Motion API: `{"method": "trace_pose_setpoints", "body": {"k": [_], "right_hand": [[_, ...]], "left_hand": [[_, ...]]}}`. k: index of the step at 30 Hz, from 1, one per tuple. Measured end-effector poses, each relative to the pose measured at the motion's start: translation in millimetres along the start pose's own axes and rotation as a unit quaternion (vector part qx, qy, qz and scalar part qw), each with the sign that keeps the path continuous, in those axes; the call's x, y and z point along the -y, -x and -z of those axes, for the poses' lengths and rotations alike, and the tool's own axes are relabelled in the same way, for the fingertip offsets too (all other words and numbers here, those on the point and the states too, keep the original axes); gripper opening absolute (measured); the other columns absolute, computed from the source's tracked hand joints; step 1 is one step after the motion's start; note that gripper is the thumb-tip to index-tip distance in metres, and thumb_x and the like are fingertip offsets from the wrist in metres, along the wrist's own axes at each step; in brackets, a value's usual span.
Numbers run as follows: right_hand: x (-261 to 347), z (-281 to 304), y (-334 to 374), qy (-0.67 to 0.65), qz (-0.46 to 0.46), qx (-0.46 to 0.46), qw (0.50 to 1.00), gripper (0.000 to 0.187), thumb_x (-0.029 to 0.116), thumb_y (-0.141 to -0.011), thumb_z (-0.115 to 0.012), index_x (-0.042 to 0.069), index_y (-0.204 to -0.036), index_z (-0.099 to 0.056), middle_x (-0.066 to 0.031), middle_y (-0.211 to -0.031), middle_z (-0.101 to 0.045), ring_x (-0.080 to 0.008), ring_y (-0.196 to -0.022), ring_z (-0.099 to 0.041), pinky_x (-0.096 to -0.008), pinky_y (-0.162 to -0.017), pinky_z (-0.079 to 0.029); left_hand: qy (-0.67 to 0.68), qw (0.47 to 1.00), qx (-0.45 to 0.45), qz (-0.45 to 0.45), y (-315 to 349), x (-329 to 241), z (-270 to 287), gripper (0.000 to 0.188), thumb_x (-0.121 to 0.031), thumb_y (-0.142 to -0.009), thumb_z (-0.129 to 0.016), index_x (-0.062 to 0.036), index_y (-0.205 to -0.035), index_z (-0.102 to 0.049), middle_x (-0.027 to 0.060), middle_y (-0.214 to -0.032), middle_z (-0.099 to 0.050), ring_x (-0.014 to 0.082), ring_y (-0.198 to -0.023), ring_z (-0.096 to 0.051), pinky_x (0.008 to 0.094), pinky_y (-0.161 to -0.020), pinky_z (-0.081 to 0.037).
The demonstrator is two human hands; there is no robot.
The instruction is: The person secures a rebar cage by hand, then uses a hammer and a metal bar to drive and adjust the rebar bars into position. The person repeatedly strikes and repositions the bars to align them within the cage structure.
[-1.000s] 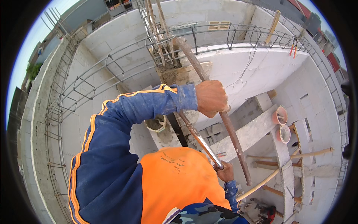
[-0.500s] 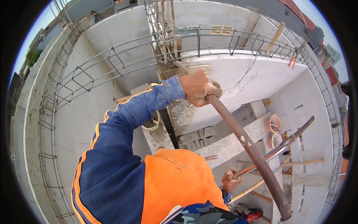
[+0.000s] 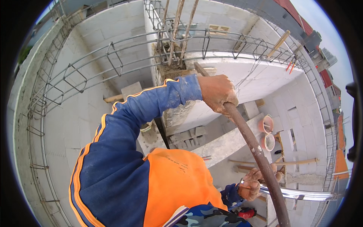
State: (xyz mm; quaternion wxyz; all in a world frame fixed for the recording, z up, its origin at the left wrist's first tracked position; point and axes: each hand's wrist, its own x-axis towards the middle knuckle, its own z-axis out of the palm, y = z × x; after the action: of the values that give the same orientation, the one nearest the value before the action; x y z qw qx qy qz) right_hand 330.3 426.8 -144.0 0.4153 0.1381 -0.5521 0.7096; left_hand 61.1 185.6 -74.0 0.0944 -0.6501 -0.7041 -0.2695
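My left hand (image 3: 219, 94) is closed around a long brown round bar (image 3: 258, 153). The bar runs from beside the steel column bars down to the lower right; its lower end leaves the view. Below it my right hand (image 3: 252, 184) has its fingers curled at a shiny metal tube (image 3: 302, 193), which points out to the right. The brown bar crosses in front of the right fingertips; whether they touch it I cannot tell.
A rebar cage (image 3: 124, 62) crosses over white block walls (image 3: 242, 79). Red-handled pliers (image 3: 290, 67) hang on it at right. Far below stand two orange buckets (image 3: 266, 124) near a long pale plank (image 3: 227, 145), with stacked blocks (image 3: 189, 138) and a red tool (image 3: 247, 213).
My left hand has shifted right and slightly down with the brown bar, now steeper. My right hand has moved right and closer to the bar. The shiny tube has swung down towards level.
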Motion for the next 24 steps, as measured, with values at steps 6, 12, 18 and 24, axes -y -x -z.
{"method": "trace_pose_setpoints", "body": {"k": [6, 12, 18, 24], "right_hand": [[9, -49, -8, -0.087, 0.135, 0.032, 0.986, 0.085, 0.004, -0.087, -0.072, 0.014, -0.157, -0.024, -0.0236, -0.142, -0.048, -0.0170, -0.063, -0.071, -0.0432, -0.078, -0.061], [28, -77, 9, -0.041, 0.242, -0.148, 0.958, 0.041, 0.015, -0.094, -0.066, 0.007, -0.130, -0.048, -0.0035, -0.120, -0.050, -0.0058, -0.054, -0.055, -0.0397, -0.105, -0.047], [40, -101, 41, 0.103, 0.258, -0.136, 0.951, 0.040, 0.025, -0.096, -0.067, 0.004, -0.125, -0.050, -0.0064, -0.117, -0.049, -0.0077, -0.065, -0.055, -0.0334, -0.097, -0.042], [38, -133, 60, 0.296, 0.298, -0.237, 0.876, 0.038, 0.041, -0.104, -0.056, 0.007, -0.121, -0.050, -0.0057, -0.105, -0.055, -0.0100, -0.082, -0.055, -0.0309, -0.094, -0.048]], "left_hand": [[0.044, 0.998, 0.050, -0.021, 4, -4, 8, 0.025, -0.027, -0.072, -0.073, -0.0096, -0.062, -0.059, 0.0098, -0.054, -0.057, 0.0347, -0.055, -0.059, 0.0458, -0.053, -0.045], [-0.026, 0.995, -0.013, -0.094, 5, -6, 22, 0.019, -0.026, -0.069, -0.072, -0.0110, -0.071, -0.060, 0.0078, -0.063, -0.060, 0.0339, -0.057, -0.061, 0.0460, -0.052, -0.045], [-0.029, 0.985, -0.162, -0.057, 30, -17, 22, 0.026, -0.030, -0.069, -0.074, -0.0116, -0.070, -0.055, 0.0049, -0.063, -0.059, 0.0318, -0.057, -0.062, 0.0437, -0.049, -0.045], [-0.070, 0.993, -0.075, -0.063, 44, -8, 30, 0.037, -0.040, -0.079, -0.074, -0.0102, -0.066, -0.057, 0.0067, -0.055, -0.057, 0.0328, -0.052, -0.061, 0.0432, -0.049, -0.045]]}}
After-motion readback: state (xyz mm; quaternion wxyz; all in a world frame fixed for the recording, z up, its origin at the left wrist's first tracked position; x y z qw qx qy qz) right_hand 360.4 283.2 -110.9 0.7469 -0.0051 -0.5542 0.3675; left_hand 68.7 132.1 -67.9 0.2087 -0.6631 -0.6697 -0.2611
